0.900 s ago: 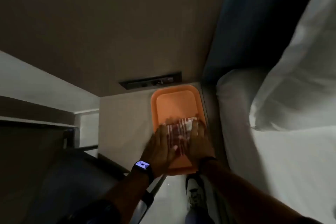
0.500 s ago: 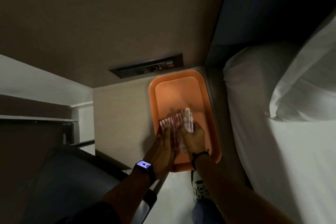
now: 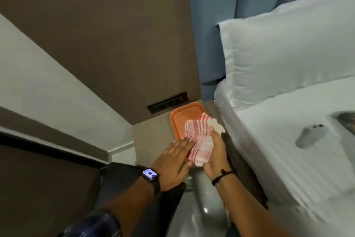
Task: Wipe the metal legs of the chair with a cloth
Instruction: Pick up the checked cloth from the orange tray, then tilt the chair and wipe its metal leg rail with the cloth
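Clamped in the right hand [image 3: 216, 152] is the red-and-white striped cloth [image 3: 199, 138], gathered into a loose folded bundle with one white corner sticking up past the fingers; that grip is closed round the fabric from the side nearer the bed. The left hand [image 3: 172, 161] lies flat and open, fingers together, its tips touching the cloth's near edge, holding nothing itself. It looks as if this hand is pressing or steadying the folds so the bundle becomes a compact pad, which would suit rubbing along narrow metal.

The cloth is lifted just above the front end of the orange rectangular plastic tray [image 3: 184, 117], which sits on the pale bench [image 3: 151, 140] against the brown wall panel, directly below the dark socket strip [image 3: 167, 103]. On the tray's far side from the hands is the wall; beside the tray stands the bed with white sheets [image 3: 288, 159] and a white pillow [image 3: 288, 54].

The dark chair [image 3: 123, 183] shows only as a black edge below the tray, near the left wrist with its smartwatch [image 3: 150, 174]. Its metal legs cannot be made out clearly here. By my judgement the wiping itself has not begun: the cloth is only being picked up and readied, and it must next be carried down to the legs.
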Tool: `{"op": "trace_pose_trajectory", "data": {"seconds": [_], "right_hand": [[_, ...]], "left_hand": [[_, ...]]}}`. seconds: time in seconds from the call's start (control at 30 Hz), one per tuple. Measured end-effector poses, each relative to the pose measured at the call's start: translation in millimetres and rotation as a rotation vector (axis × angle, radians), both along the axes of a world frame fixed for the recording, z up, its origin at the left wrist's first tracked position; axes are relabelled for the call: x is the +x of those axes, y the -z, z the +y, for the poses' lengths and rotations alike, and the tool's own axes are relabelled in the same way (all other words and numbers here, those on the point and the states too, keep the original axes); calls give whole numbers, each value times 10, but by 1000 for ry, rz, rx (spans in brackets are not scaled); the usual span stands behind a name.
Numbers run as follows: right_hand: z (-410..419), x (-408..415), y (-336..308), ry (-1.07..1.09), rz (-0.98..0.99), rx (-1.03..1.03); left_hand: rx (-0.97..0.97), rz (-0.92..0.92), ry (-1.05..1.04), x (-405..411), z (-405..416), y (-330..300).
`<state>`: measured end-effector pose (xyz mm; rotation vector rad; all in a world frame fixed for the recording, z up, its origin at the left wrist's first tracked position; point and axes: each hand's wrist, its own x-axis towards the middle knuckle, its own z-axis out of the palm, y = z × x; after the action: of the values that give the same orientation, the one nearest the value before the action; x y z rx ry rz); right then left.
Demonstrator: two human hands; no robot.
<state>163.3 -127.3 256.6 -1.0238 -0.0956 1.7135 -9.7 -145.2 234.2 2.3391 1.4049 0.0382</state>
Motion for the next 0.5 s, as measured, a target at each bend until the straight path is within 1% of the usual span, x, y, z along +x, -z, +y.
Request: {"op": "trace_pose_trajectory", "data": {"seconds": [0.1, 0.2, 0.27, 0.33, 0.4, 0.5], "right_hand": [[-654, 311, -547, 44, 113, 69], [-1334, 599, -719, 83, 72, 125], [-1814, 749, -620, 104, 14, 119], [-2294, 852, -367, 98, 7, 90], [-2743, 909, -78, 82, -6, 57], [-3374, 922, 292, 82, -8, 42]], "left_hand": [[90, 12, 74, 92, -504, -576], [136, 46, 109, 110, -1109, -819], [163, 135, 138, 83, -1550, -765], [178, 273, 175, 38, -1984, -598], [164, 376, 170, -28, -2375, -416], [168, 459, 152, -47, -2927, -179]]}}
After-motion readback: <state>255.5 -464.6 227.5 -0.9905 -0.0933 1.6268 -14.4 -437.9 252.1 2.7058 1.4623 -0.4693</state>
